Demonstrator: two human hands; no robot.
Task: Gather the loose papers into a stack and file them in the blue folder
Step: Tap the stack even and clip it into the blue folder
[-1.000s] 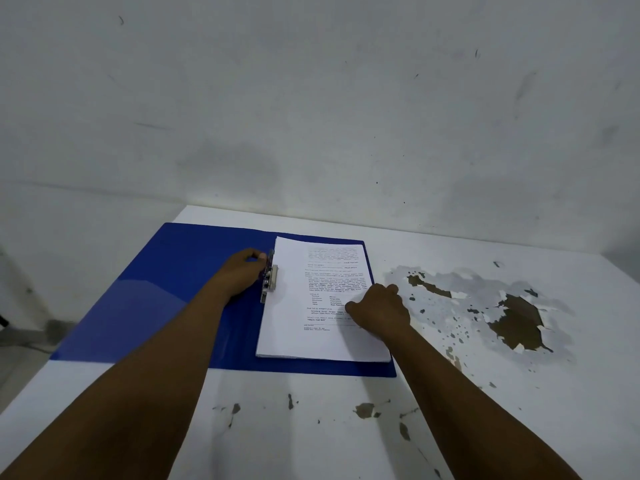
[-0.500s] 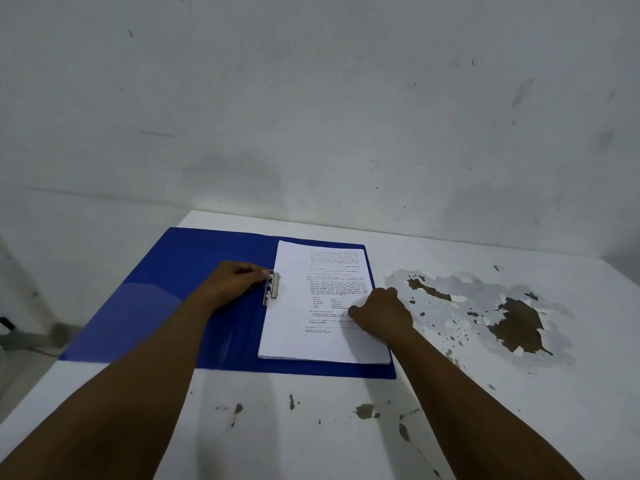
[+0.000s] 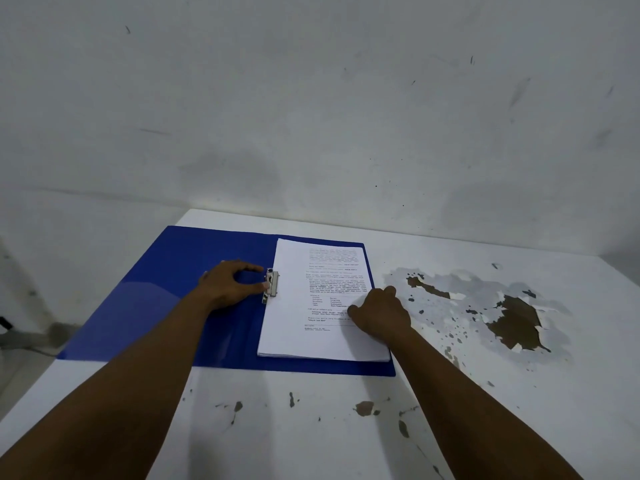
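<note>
A plain, worn room with nothing that fixes it as office or home. A white surface (image 3: pixel 346 427) with paint flaked off to brown patches (image 3: pixel 516 323) stands against a scuffed, stained white wall (image 3: pixel 311 116). Left of the surface, bare floor (image 3: pixel 20 372) shows below.

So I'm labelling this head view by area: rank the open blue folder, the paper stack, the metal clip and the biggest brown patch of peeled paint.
1. Blue folder, clearly largest.
2. Paper stack.
3. Brown peeled patch.
4. Metal clip, smallest.
</note>
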